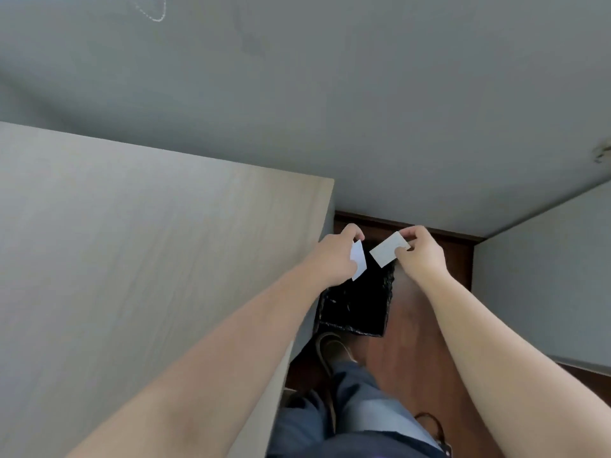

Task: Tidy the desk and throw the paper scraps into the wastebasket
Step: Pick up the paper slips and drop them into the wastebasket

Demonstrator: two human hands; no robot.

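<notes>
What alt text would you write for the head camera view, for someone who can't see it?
Both hands hold white paper scraps above a black-lined wastebasket on a reddish wooden floor: the left hand pinches one scrap, the right hand another. A pale wood-grain desk stands at left.

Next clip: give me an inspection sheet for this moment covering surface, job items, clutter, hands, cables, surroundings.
Surface: pale wood-grain desk top, bare in the part in view.
Job's things: two white paper scraps, one in the left hand, one in the right hand; square wastebasket with black bag liner on the floor beside the desk, below the scraps.
Clutter: nothing seen.
Hands: left hand and right hand each pinch a scrap above the wastebasket.
Cables: nothing seen.
Surroundings: grey wall, reddish-brown wooden floor, dark skirting board, the person's jeans and shoe.
</notes>
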